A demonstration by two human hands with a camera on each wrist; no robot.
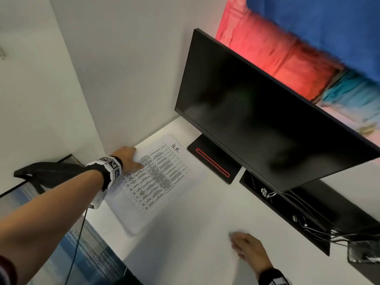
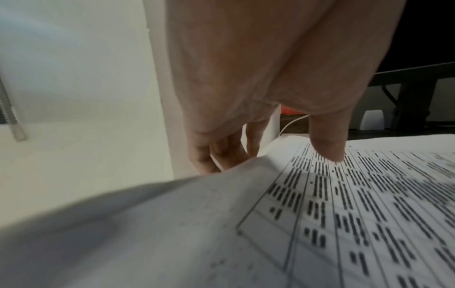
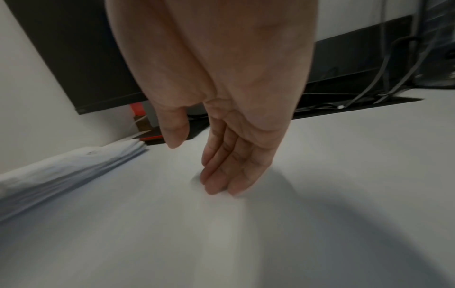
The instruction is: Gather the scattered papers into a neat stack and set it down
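Observation:
A stack of white papers (image 1: pixel 156 177), its top sheet a printed table marked "H.R.", lies on the white desk (image 1: pixel 195 233) against the left wall. My left hand (image 1: pixel 131 158) grips the stack's left edge. In the left wrist view the thumb (image 2: pixel 327 148) presses on the top sheet (image 2: pixel 344 214) and the fingers (image 2: pixel 216 155) curl under the raised edge. My right hand (image 1: pixel 244 245) is at the desk's near right, apart from the stack. Its fingers (image 3: pixel 221 175) are straight, with the tips at the desk surface, and it holds nothing. The stack's layered right edge (image 3: pixel 74 167) shows there.
A black monitor (image 1: pixel 257 112) stands behind the stack, with its red-lined base (image 1: pixel 213 165) just to the right of the papers. A cable slot (image 1: pixel 287 208) full of wires runs along the back right. A white wall (image 1: pixel 82 79) bounds the left, and a black chair (image 1: pixel 47 171) is beyond the desk edge.

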